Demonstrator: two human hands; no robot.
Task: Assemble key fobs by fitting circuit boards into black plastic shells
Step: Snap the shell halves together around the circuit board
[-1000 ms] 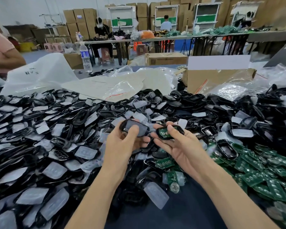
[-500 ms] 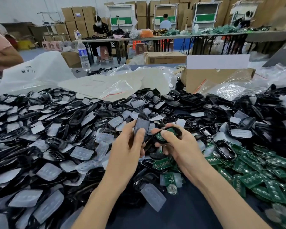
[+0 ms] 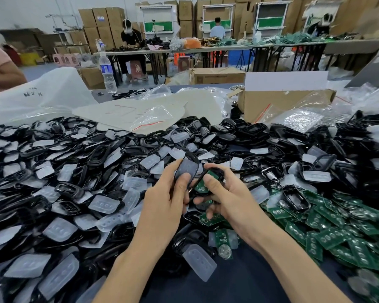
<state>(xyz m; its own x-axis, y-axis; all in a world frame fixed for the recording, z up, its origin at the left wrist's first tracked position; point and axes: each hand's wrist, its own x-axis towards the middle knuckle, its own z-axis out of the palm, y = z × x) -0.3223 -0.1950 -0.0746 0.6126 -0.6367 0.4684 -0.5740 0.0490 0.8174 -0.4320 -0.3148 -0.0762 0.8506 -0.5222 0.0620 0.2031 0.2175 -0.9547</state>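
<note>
two halves have come together: left hand (image 3: 162,206) fingers pinch the black cover (image 3: 186,169), now turned upright, at 11 o'clock of the shell (image 3: 216,171) with circuit board (image 3: 200,186), pinched by right hand (image 3: 228,200) fingers; closing seems next.

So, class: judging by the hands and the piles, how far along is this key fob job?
Done: a green board sits in the black shell the right hand holds. In hand: the left hand holds a cover piece beside it, not yet closed. Left: the heap of empty shells and the loose green boards. I cannot pick out finished fobs.
</note>
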